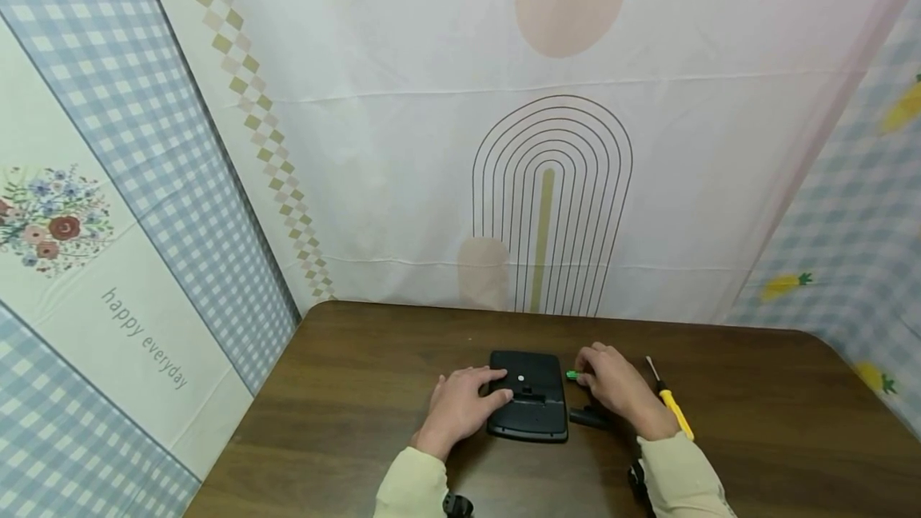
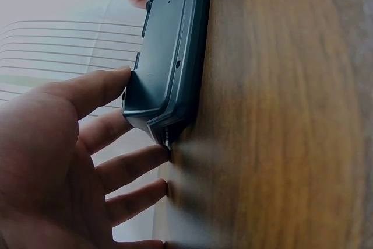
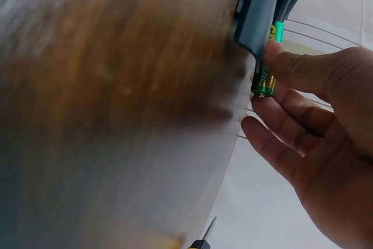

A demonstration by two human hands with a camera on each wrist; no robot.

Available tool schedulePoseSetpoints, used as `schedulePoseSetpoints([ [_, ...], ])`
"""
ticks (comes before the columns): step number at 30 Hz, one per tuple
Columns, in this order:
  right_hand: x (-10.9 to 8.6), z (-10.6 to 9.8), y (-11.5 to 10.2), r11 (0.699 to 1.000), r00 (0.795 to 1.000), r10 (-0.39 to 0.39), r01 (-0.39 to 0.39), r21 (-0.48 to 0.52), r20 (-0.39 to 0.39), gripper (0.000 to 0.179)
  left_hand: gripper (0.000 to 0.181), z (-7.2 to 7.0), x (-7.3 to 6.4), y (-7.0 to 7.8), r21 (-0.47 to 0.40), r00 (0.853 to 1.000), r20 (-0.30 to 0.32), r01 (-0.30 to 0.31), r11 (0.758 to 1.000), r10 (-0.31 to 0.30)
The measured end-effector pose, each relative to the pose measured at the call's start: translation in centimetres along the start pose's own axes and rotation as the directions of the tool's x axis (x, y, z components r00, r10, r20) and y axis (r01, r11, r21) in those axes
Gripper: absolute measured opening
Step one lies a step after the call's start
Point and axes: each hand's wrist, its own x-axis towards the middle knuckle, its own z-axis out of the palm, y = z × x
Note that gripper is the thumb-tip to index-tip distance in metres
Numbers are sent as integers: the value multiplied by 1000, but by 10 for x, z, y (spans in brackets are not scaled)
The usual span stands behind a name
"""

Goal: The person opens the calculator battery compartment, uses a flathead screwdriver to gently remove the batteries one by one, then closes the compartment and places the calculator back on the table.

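Observation:
A black device [image 1: 528, 422], shaped like a desktop calculator, lies with its back up and a recess near its middle. My left hand [image 1: 460, 406] rests on its left side, thumb and index finger on the back; in the left wrist view, other fingertips are down by its edge. To the right of the device, my right hand [image 1: 615, 382] pinches a green battery [image 3: 265, 77] between thumb and fingers, close over the table. A loose black piece [image 1: 590, 418] lies just below that hand and overlaps the battery in the right wrist view.
A screwdriver [image 1: 672, 406] with a yellow and black handle lies to the right of my right hand. The brown wooden table [image 1: 345, 390] ends at a white patterned cloth [image 1: 403, 182] behind. Checked cloth [image 1: 129, 46] hangs on the left.

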Motion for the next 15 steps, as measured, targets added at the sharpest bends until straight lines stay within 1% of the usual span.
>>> schedulePoseSetpoints([
  [5,0,1,0,1000,1000,16,-16,-2,11,10,45,3,2,-2,4,1000,-6,0,1000,0],
  [15,-2,2,-1,999,998,50,-50,15,26,12,45,3,2,-2,-1,1000,-7,-3,1000,3],
])
